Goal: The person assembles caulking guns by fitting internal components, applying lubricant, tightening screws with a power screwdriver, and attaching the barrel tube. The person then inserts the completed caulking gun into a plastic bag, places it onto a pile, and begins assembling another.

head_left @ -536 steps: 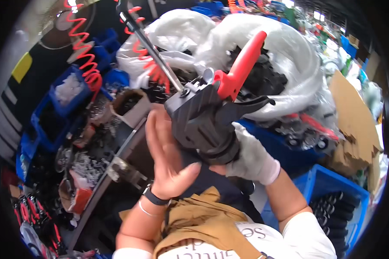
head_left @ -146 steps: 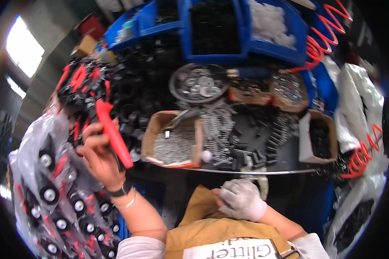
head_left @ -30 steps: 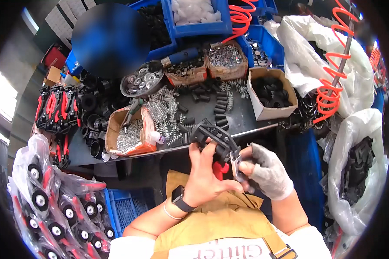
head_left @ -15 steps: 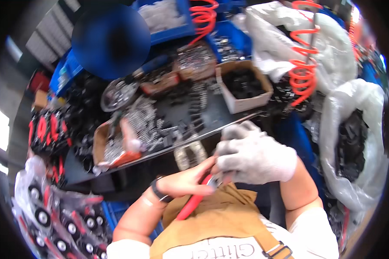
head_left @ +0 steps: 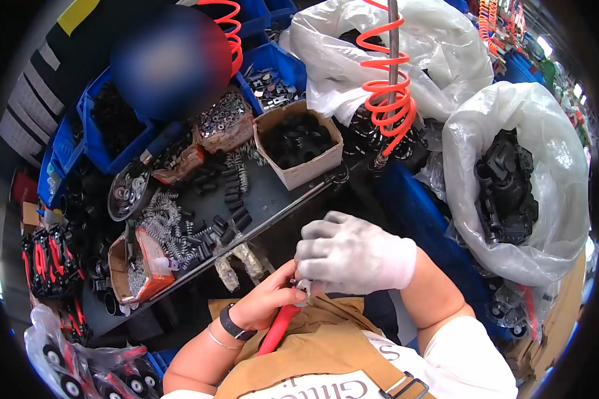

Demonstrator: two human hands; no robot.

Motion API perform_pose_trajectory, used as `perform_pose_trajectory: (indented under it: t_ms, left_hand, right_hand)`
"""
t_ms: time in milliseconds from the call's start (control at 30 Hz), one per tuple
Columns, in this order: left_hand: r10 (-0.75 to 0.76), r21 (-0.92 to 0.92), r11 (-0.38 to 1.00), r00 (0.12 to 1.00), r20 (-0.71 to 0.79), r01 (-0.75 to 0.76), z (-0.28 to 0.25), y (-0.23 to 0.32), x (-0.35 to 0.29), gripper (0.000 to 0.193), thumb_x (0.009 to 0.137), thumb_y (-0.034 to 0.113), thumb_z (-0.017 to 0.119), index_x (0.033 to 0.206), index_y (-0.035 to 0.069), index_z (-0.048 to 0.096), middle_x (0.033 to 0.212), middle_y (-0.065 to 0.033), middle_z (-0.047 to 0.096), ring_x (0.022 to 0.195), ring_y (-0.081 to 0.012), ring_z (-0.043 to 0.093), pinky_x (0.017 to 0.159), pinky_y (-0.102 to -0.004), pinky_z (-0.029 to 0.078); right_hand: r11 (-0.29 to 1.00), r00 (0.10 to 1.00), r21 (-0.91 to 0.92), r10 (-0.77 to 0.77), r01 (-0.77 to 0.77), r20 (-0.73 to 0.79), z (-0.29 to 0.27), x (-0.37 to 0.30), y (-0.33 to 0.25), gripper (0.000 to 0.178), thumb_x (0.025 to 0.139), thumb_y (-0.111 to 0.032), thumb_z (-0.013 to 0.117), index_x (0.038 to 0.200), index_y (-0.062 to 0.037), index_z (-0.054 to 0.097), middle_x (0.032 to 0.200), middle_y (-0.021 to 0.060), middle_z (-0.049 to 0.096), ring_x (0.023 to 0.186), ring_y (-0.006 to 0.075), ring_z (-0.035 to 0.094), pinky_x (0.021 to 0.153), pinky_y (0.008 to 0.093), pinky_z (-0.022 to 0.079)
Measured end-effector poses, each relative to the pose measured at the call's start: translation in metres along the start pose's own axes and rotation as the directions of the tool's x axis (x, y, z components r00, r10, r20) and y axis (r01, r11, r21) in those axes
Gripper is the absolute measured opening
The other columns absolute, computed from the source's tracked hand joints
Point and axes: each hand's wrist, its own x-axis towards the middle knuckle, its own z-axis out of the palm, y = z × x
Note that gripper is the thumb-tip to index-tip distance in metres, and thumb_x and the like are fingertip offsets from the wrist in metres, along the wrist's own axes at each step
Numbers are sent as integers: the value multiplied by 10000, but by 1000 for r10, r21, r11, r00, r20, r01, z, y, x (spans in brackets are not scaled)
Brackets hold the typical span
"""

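Note:
My bare left hand [head_left: 267,300], with a dark watch at the wrist, grips a long red bar [head_left: 277,329] that slants down toward my apron. A small silvery piece [head_left: 303,287] shows at the bar's upper end. There my right hand [head_left: 353,256], in a whitish knit glove, meets the left with its fingers curled in. What those gloved fingers hold is hidden behind them. Both hands are close to my body, in front of the bench's edge.
The dark bench [head_left: 273,193] carries springs [head_left: 160,216], black sleeves [head_left: 233,189], a carton of black parts [head_left: 298,143] and a carton of small metal pieces [head_left: 140,266]. A red coiled hose [head_left: 393,100] hangs at the back. Plastic-lined bag [head_left: 552,199] with black parts stands right.
My view has turned, so the bench and bags appear farther left. Both hands stay together at the red bar's upper end; the gloved fingers have shifted slightly.

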Motion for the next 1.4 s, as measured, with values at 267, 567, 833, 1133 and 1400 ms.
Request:
perform_pose_trajectory:
  t_ms: [267,567,833,1133,1400]
  left_hand:
    - [116,-42,992,993,-32,-118,-4,13,-1,718,813,214,734,1451,69,437,1260,-125,580,890,-187,586,709,-301,498]
    - [264,-61,961,961,-80,-269,-9,15,-21,757,801,241,746,1461,73,414,1315,-141,555,860,-188,571,635,-299,481]
    - [474,28,878,860,-189,-478,-8,39,8,667,882,273,686,1458,90,405,1279,-124,566,845,-167,605,638,-301,515]
    - [506,-108,828,817,-274,-550,0,42,40,494,927,152,603,1398,151,454,1260,-93,589,850,-147,632,683,-303,539]
    - [635,34,721,640,-432,-692,-26,39,-33,623,904,124,678,1469,133,414,1306,-110,579,909,-139,625,774,-292,543]
  right_hand:
    - [-82,105,-288,810,-954,-577,-35,-98,177,553,1034,-487,448,1325,-17,455,1092,265,695,1107,458,631,910,533,523]
    - [-99,73,-277,833,-956,-549,-44,-96,151,552,1058,-491,353,1126,-18,628,977,274,716,971,415,701,894,529,531]
    - [152,211,-154,832,-976,-514,-2,-213,-42,241,927,-100,565,1144,-22,632,934,296,647,886,451,656,782,516,506]
    - [395,259,314,881,-863,-397,10,-238,-169,405,912,-450,722,912,-46,735,569,-12,548,505,103,516,555,288,390]
    - [621,584,-30,717,-783,-381,6,-188,-122,238,908,-285,739,969,-55,735,698,34,589,650,217,550,635,365,407]
